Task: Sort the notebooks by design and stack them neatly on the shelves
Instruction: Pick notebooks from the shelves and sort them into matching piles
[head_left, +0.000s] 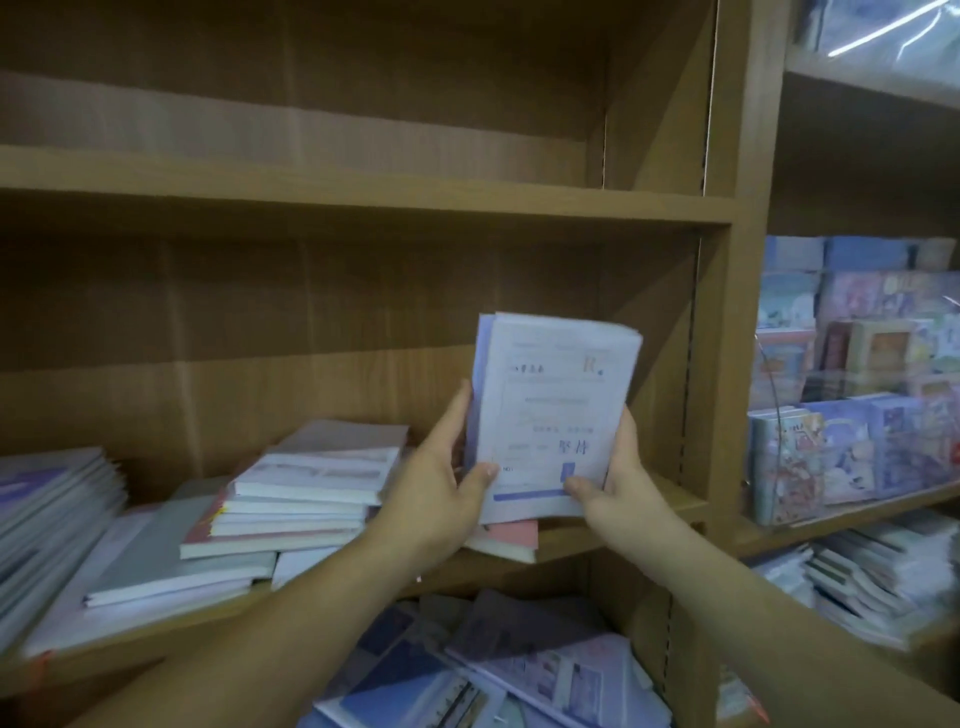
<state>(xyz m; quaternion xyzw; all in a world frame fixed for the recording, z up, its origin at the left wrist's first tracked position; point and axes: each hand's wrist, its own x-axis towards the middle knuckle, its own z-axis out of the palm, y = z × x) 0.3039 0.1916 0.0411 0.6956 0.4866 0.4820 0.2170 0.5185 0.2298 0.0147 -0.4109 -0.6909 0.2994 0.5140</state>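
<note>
Nearest, on the lowest shelf in view, a loose jumble of blue and lavender soft-cover notebooks lies overlapping at odd angles. Above it, both forearms reach up toward the middle wooden shelf board. The left hand grips the lower left edge of a thin stack of pale lavender-and-white printed notebooks, thumb laid across the front cover and fingers curled behind. The right hand grips the lower right edge the same way, thumb on the front near a blue strip. The stack stands upright, slightly tilted, at the right end of the middle shelf, its bottom edge just over a flat pink-covered notebook; whether they touch cannot be told. To the left on the same shelf sits a leaning pile of white and pink-edged notebooks, then a grey-covered notebook lying flat, and at the far left a slanting heap of pale notebooks. Farther up runs the upper wooden shelf board. In the bay to the right, brightly illustrated notebooks stand upright in rows, with a pile of white notebooks on the shelf beneath them.
</note>
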